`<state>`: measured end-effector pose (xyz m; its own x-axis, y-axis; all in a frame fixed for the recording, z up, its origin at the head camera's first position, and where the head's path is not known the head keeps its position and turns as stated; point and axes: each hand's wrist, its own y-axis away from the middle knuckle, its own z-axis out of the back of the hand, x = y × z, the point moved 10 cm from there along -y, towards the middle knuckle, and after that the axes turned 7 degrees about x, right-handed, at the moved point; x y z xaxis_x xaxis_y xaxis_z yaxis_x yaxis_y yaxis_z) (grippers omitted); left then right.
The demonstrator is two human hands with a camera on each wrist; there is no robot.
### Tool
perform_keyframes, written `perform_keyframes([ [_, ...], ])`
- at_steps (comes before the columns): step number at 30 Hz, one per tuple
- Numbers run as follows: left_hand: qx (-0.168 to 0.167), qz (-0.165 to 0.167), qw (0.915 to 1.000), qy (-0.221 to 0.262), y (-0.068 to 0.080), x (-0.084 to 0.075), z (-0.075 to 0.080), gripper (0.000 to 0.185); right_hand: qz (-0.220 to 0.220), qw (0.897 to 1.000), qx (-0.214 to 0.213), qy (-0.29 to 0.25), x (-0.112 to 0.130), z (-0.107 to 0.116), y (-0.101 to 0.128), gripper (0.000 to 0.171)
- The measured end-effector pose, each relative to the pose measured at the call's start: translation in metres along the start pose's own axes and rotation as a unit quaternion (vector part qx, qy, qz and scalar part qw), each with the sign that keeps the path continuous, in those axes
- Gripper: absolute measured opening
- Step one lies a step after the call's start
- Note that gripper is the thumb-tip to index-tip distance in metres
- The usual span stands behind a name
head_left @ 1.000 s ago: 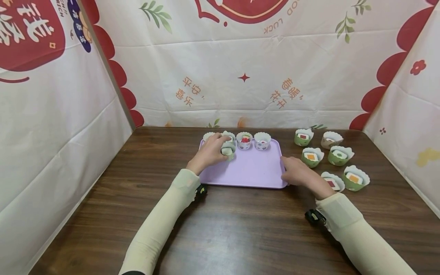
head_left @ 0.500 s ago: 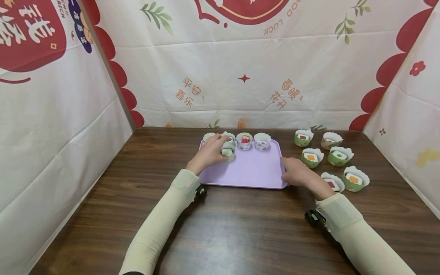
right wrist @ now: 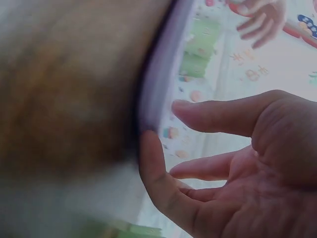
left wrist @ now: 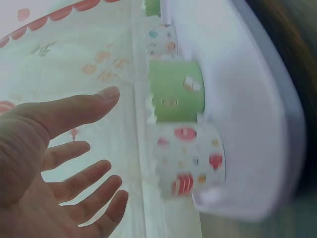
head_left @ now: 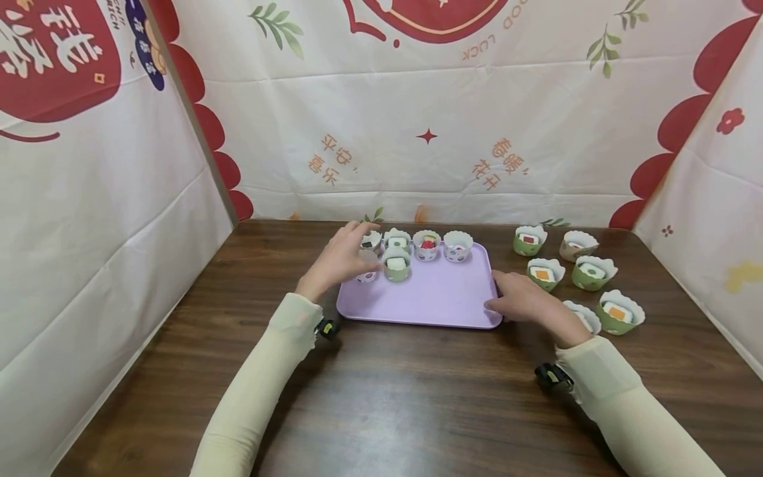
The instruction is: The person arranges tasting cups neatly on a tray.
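Slack and fanned out on the left hand [head_left: 340, 258], with fingers [left wrist: 74, 111] straight, palm bare, nothing gripped; poised just above the near-left part of the purple tray [head_left: 441, 298]. Right beside those fingertips, a green cup [head_left: 396, 267] and a white patterned cup [left wrist: 190, 158], standing upright side by side and touching, a little in front of the back row of cups [head_left: 426, 244]. Over on the right hand [head_left: 524, 301], likewise loose: fingers [right wrist: 148, 158] extended, one tip laid against the tray's right rim and the thumb just over it, no real clasp to be seen. Probably best to hold that rim steady with light pressure only, enough to stop the tray sliding on the desk [head_left: 417, 397] without tipping its edge. For the left side, come in from above and take any cup by its paper wall with thumb and two fingertips, gently, since such thin pleated sides look easy to crush. Mind the neighbour pressed against it: lift straight up rather than drag sideways. Further out, to the right of the tray, more loose cups [head_left: 593, 273] scattered on the wood, one partly hidden behind the right wrist. Beyond all that, printed cloth [head_left: 417, 132] on three sides.
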<state>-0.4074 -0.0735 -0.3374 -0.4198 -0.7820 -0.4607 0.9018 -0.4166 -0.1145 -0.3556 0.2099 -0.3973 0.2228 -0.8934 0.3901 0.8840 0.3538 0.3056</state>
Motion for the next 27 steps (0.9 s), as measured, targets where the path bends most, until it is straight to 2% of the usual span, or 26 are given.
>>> perform_keyframes([
  [4, -0.001, 0.008, 1.0000, 0.001, 0.009, 0.012, 0.010, 0.082, 0.012, 1.000, -0.009, -0.017, 0.000, 0.013, 0.012, 0.071],
  [7, -0.001, 0.022, 0.9998, -0.003, 0.015, 0.025, 0.012, 0.083, 0.020, 0.999, -0.025, -0.006, -0.001, 0.025, 0.019, 0.079],
  [12, 0.007, 0.059, 0.9982, -0.002, 0.024, 0.050, 0.011, 0.086, 0.049, 0.998, -0.027, -0.011, -0.007, 0.041, 0.028, 0.078],
  [15, 0.029, 0.085, 0.9960, -0.001, 0.029, 0.062, 0.006, 0.088, 0.067, 0.997, -0.013, -0.029, -0.012, 0.047, 0.035, 0.077],
  [18, 0.061, 0.106, 0.9925, 0.001, 0.031, 0.071, -0.002, 0.085, 0.078, 0.997, -0.014, -0.016, -0.021, 0.057, 0.045, 0.069],
  [22, 0.108, 0.136, 0.9829, 0.061, 0.034, 0.079, -0.016, 0.081, 0.074, 0.997, -0.030, 0.004, -0.037, 0.072, 0.061, 0.057],
  [24, 0.129, 0.143, 0.9768, 0.094, 0.035, 0.082, -0.024, 0.081, 0.067, 0.997, -0.031, -0.012, -0.047, 0.078, 0.068, 0.053],
  [27, 0.148, 0.136, 0.9726, 0.116, 0.035, 0.083, -0.031, 0.080, 0.057, 0.997, -0.035, -0.035, -0.064, 0.087, 0.078, 0.048],
])
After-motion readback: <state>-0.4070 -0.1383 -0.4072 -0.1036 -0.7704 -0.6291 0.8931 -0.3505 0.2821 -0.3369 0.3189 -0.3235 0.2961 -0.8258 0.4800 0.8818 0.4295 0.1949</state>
